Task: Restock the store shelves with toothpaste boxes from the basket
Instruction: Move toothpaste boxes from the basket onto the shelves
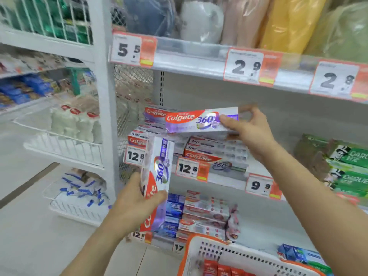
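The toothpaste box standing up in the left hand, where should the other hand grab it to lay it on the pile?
Grab the upright toothpaste box near its free top end, coming from the right. It is long and thin, and the left hand already wraps the lower part, so only the top is bare. Pinch the wide flat faces, the way the right hand holds the flat box.

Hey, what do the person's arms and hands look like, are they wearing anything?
Both forearms are bare as far as the frame shows: no sleeves, gloves or watch visible. The left hand and right hand show no rings or markings, though motion blur hides fine detail.
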Tool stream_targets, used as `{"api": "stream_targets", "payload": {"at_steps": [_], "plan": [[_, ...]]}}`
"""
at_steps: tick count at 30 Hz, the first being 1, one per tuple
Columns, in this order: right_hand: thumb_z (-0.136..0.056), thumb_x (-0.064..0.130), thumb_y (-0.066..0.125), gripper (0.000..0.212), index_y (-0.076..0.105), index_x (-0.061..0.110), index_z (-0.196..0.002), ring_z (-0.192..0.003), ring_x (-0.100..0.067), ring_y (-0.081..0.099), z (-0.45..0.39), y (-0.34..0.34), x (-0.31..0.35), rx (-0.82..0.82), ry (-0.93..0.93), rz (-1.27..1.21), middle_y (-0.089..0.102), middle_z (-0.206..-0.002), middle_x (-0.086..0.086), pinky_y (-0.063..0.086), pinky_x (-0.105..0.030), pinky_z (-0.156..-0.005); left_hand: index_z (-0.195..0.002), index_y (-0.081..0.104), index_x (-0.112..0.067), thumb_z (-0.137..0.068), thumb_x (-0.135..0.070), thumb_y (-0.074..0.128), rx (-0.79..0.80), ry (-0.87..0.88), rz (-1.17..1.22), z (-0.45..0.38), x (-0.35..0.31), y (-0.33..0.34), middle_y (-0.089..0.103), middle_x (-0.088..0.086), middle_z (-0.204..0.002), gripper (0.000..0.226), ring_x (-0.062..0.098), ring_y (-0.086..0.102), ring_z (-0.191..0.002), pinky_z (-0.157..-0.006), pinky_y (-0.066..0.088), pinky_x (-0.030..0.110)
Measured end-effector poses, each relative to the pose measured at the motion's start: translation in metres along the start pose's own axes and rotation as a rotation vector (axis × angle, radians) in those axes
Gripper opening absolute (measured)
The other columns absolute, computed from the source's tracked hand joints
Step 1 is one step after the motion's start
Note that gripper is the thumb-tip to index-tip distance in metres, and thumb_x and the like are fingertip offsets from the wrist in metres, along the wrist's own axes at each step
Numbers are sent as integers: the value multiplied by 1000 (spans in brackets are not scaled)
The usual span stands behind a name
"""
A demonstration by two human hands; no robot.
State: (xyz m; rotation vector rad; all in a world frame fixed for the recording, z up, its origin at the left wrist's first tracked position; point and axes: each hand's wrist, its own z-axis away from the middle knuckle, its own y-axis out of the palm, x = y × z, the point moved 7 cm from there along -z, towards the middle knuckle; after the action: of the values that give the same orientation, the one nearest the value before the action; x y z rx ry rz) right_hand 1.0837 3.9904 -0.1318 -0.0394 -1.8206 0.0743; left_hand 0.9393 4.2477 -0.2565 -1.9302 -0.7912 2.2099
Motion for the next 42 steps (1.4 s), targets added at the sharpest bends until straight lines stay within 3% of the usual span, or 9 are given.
{"api": "stream_targets", "payload": {"at_steps": [5,9,16,23,26,29,31,37,42], "plan": [[-80,31,83,43,46,28,-103,-78,-20,69,-48,69,-21,4,-210,219,73,-89,-5,56,-41,-78,-101,45,-28,-80,-45,77,37,117,-247,-3,-6,-1,65,-15,-91,41,1,60,-80,-62,43,18],[-80,30,84,52,42,28,-112,-80,-16,69,-68,94,-30,68,-271,341,69,-95,0,52,-22,-72,-102,49,-34,-76,-50,78,58,202,-266,-7,-12,-4,65,-23,-90,42,-8,62,-80,-65,47,13],[-74,42,86,48,52,29,-105,-80,-9,64,-83,106,-37,132,-321,685,64,-94,9,53,-26,-70,-92,61,-40,-64,-42,89,20,208,-223,-24,-14,-21,70,-23,-82,40,-12,63,-76,-63,48,10],[-100,32,56,22,68,15,-107,-103,-13,57,-57,102,-21,47,-561,734,59,-112,-3,49,-30,-89,-91,58,-42,-66,-40,90,-39,211,-168,-28,-17,-28,72,-26,-86,40,-9,67,-76,-73,57,24],[-95,40,61,24,67,23,-111,-96,-6,61,-20,108,1,349,-579,643,67,-106,6,53,-31,-81,-105,62,-42,-68,-45,87,-66,251,-237,-28,-20,-29,72,-24,-91,45,-4,67,-79,-72,57,26],[-78,48,81,55,61,32,-127,-107,-2,61,14,117,-7,777,-491,823,66,-118,14,49,-20,-88,-115,60,-44,-73,-50,82,-116,322,-356,-22,-28,-29,72,-19,-97,48,1,62,-80,-63,47,12],[-77,50,81,55,65,30,-125,-104,3,59,25,118,-10,844,-592,961,67,-117,15,46,-17,-89,-115,63,-43,-72,-49,83,-174,385,-397,-21,-33,-29,73,-16,-98,47,4,60,-79,-57,39,10],[-89,56,63,54,63,20,-129,-95,-4,57,14,96,11,540,-665,961,63,-111,13,40,-14,-80,-130,59,-22,-74,-36,84,-570,459,-240,-26,-43,-47,52,2,-134,63,22,46,-125,-104,35,37],[-94,44,63,43,66,13,-124,-106,-20,63,-27,93,21,246,-558,939,70,-118,-2,44,-25,-86,-139,43,-21,-83,-26,76,-525,373,-55,-75,-35,-45,46,0,-132,65,19,49,-122,-99,39,28]]}}
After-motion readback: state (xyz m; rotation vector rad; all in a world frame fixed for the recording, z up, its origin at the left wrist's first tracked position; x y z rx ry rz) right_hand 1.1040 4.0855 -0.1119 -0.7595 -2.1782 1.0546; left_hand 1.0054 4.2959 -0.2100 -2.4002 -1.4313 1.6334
